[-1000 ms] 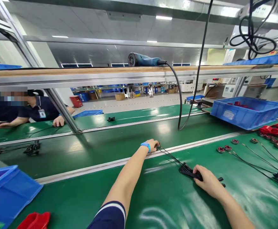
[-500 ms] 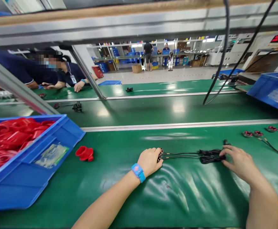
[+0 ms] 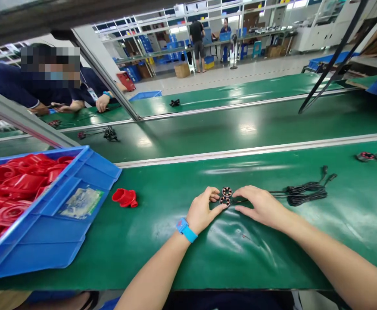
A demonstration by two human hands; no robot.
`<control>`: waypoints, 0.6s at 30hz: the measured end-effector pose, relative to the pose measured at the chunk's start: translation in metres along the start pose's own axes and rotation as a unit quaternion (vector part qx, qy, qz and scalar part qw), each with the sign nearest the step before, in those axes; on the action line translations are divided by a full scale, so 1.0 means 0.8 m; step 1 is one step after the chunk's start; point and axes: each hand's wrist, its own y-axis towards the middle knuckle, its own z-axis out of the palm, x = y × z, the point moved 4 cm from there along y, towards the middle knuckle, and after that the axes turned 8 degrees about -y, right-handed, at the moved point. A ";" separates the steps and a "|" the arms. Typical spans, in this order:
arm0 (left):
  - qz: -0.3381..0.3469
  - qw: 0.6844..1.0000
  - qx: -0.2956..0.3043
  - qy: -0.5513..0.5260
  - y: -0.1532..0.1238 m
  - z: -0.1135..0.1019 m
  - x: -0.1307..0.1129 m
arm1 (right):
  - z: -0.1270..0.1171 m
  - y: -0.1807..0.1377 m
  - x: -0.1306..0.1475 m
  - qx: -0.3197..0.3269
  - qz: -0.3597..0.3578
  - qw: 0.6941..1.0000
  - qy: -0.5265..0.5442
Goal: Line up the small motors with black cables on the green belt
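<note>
Two small round black modules with red dots (image 3: 226, 196) lie on the green mat, joined by thin black wires to a coiled cable bundle (image 3: 303, 193) on the right. My left hand (image 3: 203, 211), with a blue wristband, pinches the modules from the left, thumb and fingers curled round them. My right hand (image 3: 261, 204) comes in from the right, fingertips on the wires right beside the modules. A loose red plastic housing (image 3: 125, 197) lies to the left of my hands.
A blue bin (image 3: 46, 224) full of red housings sits at the left. More round modules (image 3: 374, 156) lie at the far right. Beyond a metal rail runs a conveyor belt (image 3: 240, 125) carrying a cable set (image 3: 106, 134). A co-worker's hand (image 3: 101, 103) rests across the belt.
My view tilted down and left. My left hand drew the modules toward me from the rail. My right hand left the cable bundle and moved left to the modules.
</note>
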 end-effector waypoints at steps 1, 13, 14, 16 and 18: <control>0.005 1.000 -0.001 -0.022 0.000 0.001 0.000 | 0.011 0.000 -0.001 -0.028 -0.007 1.000 -0.013; -0.055 0.991 -0.052 -0.108 -0.007 0.008 -0.004 | 0.047 -0.012 0.006 -0.138 -0.075 0.986 -0.049; -0.059 0.990 -0.052 -0.115 -0.008 0.009 -0.005 | 0.049 -0.013 0.005 -0.147 -0.078 0.985 -0.052; -0.063 0.989 -0.053 -0.123 -0.006 0.011 -0.005 | 0.051 -0.013 0.004 -0.162 -0.089 0.981 -0.056; -0.071 0.987 -0.053 -0.132 -0.001 0.012 -0.001 | 0.051 -0.011 0.001 -0.179 -0.107 0.976 -0.060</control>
